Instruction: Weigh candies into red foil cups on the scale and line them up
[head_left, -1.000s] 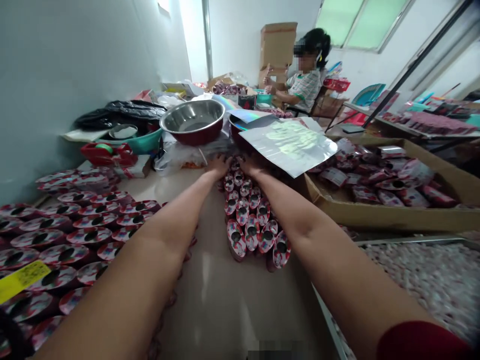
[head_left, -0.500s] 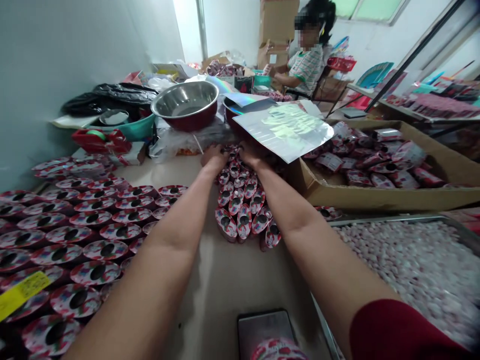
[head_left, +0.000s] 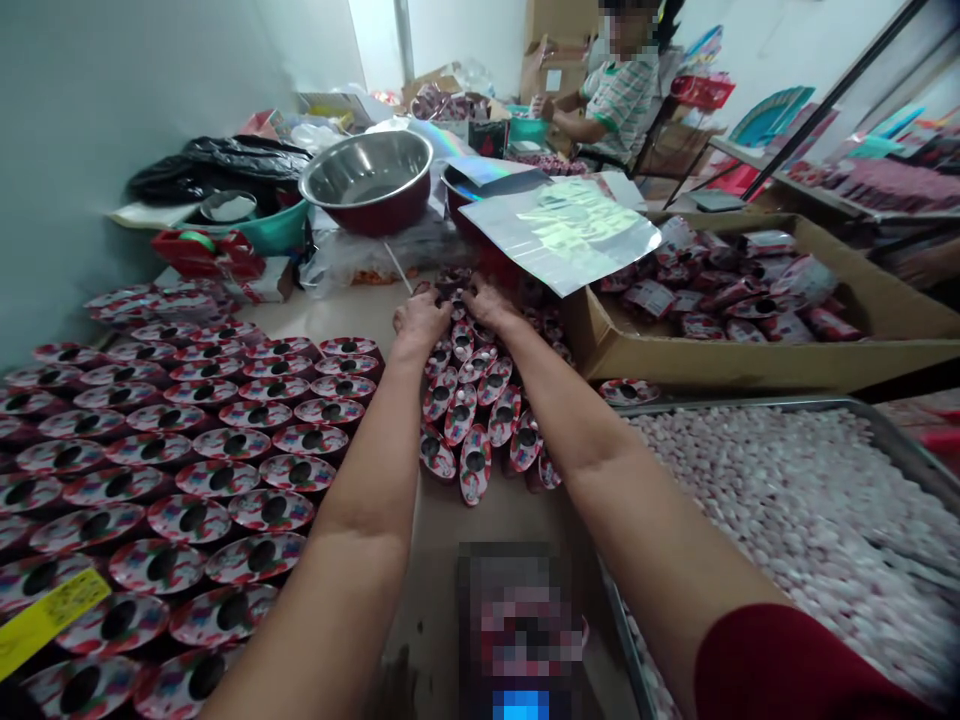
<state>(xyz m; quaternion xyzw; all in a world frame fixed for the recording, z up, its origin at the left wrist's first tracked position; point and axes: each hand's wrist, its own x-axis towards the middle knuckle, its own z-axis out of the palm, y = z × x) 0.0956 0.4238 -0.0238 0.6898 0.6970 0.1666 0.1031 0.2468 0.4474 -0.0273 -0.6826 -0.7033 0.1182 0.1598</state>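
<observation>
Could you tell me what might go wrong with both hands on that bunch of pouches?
1. The bunch of pouches stands loose on the table, with the left hand and right hand at its far end. Its near ones lean, so a pull could topple them.
2. The left forearm passes close to the rows of pouches and might knock some over.

Bare table forms a narrow lane between pouch rows, left, and box and tray, right. A pile fills its middle; bowl and foil sheet close the far end.
</observation>
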